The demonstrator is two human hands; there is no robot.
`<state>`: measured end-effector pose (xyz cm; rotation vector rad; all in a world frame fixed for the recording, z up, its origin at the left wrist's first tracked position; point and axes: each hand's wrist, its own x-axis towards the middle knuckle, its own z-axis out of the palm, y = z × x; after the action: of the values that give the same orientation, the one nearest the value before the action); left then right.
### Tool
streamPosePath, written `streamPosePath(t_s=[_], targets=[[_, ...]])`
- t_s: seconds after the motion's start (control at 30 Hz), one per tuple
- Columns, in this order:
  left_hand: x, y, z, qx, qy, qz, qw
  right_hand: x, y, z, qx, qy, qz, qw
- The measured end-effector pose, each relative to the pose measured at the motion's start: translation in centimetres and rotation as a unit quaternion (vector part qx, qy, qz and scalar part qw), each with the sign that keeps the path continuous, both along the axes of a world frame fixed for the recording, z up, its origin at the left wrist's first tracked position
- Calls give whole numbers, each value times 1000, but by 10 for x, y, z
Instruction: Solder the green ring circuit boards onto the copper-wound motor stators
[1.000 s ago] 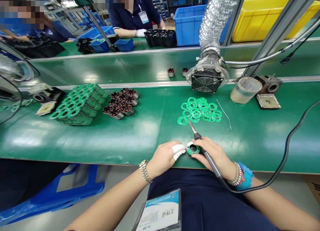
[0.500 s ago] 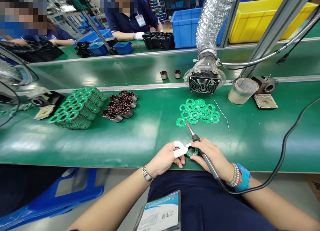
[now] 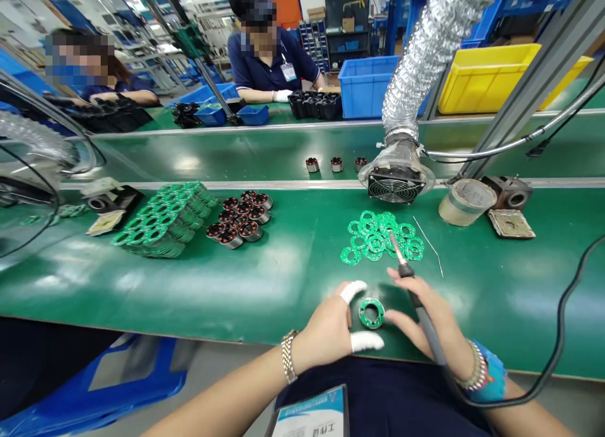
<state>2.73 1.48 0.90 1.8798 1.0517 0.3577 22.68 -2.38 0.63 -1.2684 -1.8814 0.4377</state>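
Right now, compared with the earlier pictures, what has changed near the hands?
The right hand has let go of the green-faced ring; the left hand has opened beside it. The soldering iron's tip has shifted right, over the loose green boards. The right hand still holds the iron; those boards stayed.

bench (image 3: 302, 279): smooth, glossy green | duct (image 3: 416, 65): crinkled, shiny metallic foil

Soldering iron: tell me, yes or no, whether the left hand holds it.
No, the soldering iron is in the right hand, its tip pointing toward the loose green boards.
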Motion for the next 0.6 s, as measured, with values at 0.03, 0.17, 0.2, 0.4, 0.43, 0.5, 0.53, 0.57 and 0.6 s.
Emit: streamPosePath(t_s=[0.03,0.17,0.2,0.4,0.43,0.5,0.53,0.57,0.6], targets=[[1,1,1,39,28,-31,998,6,4,4,10,3,-27,1000],[6,30,7,80,98,-101,987,28,22,16,39,3,-114,993],[6,46,9,86,94,-91,988,33,26,18,41,1,-134,990],[10,209,19,204,133,128,961,58,41,14,45,-25,-260,964],[12,239,19,207,144,146,957,62,43,11,37,-29,-271,961],[19,294,20,207,166,174,948,68,47,5,16,-55,-286,956],[24,319,21,206,179,187,944,72,49,1,5,-73,-291,954],[28,341,22,209,190,197,939,75,50,-2,0,-90,-293,952],[32,362,23,212,202,206,934,78,51,-6,2,-103,-292,951]])
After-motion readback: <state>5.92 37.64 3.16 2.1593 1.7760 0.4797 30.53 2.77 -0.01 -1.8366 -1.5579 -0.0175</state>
